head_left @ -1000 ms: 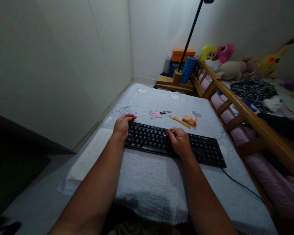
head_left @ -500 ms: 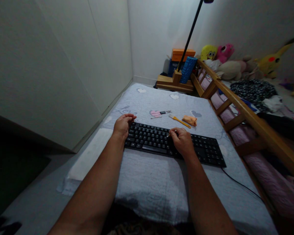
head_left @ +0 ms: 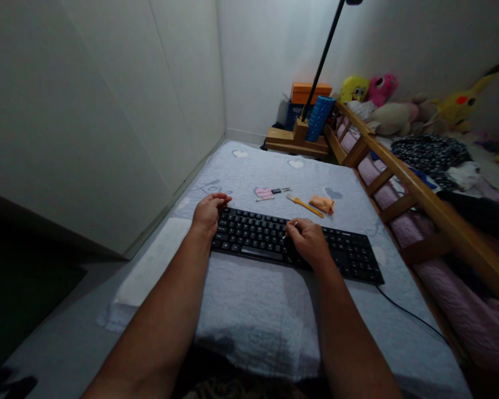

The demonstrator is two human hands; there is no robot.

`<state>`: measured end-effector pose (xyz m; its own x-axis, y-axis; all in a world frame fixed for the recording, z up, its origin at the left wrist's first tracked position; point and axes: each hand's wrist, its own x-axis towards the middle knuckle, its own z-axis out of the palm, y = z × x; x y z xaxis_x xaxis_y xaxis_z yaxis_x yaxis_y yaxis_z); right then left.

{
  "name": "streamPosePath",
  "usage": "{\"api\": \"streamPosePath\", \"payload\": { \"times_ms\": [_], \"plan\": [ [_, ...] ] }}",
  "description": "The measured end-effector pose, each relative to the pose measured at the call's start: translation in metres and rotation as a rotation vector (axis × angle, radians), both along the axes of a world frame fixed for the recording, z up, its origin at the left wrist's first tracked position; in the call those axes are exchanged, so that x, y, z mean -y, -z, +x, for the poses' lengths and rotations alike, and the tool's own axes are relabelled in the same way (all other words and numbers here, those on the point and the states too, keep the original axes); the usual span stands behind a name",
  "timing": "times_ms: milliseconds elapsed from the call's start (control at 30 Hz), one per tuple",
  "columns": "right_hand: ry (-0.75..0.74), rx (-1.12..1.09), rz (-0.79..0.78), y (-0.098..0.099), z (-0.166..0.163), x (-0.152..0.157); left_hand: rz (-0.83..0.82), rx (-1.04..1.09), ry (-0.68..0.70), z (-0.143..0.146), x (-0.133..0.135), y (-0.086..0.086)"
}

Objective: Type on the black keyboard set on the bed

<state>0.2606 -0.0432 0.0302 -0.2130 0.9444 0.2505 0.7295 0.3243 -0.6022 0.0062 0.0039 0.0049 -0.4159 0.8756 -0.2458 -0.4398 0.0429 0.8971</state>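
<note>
Heart-print cloth (head_left: pixel 249 310) | keyboard (head_left: pixel 255 235) on top | right hand (head_left: pixel 308 238): pinching cotton swab (head_left: pixel 284 237) | left hand (head_left: pixel 208 214): keyboard's left end, grip unclear

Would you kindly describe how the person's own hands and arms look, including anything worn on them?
The left hand and right hand are ungloved. Both forearms are bare, with no sleeve, watch or bracelet in view; whether there are rings is too small to tell.
</note>
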Motion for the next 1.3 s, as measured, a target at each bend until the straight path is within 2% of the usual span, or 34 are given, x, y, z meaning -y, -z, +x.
{"api": "streamPosePath", "payload": {
  "times_ms": [1300],
  "plan": [
    [-0.061, -0.044, 0.018, 0.0021, -0.0097, 0.0033, -0.007, -0.001, 0.000, 0.0012, 0.0004, -0.0017]
  ]
}}
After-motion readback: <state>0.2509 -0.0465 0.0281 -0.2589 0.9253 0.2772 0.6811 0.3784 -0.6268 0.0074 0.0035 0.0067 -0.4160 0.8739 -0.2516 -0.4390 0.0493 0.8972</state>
